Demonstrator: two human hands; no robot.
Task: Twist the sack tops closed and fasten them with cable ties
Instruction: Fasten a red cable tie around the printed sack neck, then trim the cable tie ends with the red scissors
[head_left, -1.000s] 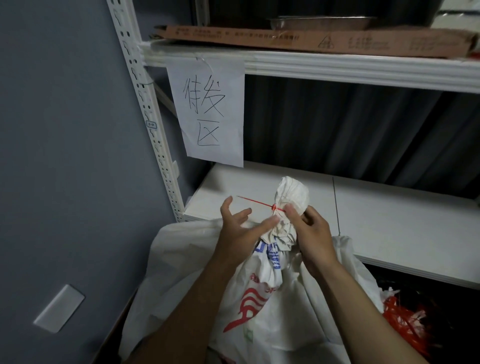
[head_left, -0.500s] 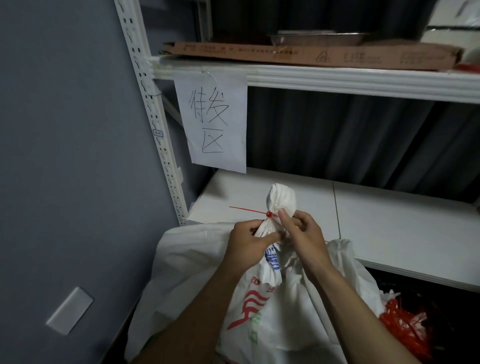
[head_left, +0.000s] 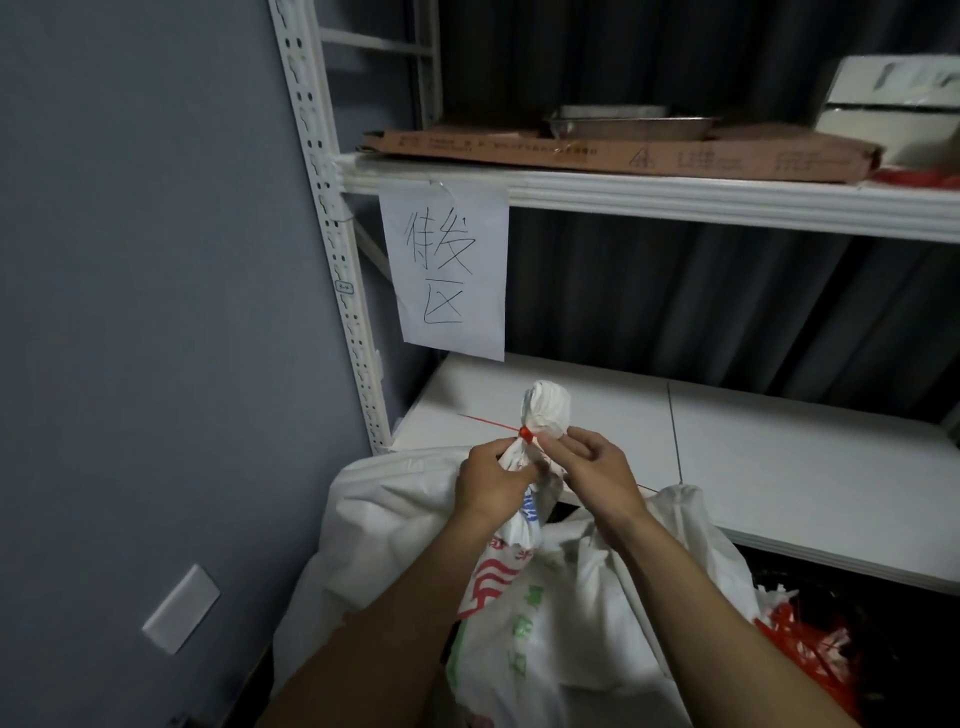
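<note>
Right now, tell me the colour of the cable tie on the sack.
The cable tie is red; head view shows it.

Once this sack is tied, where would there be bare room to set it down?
The white lower shelf is bare right of the tied sack top. The upper shelf is crowded with flattened cardboard and a metal tray.
</note>
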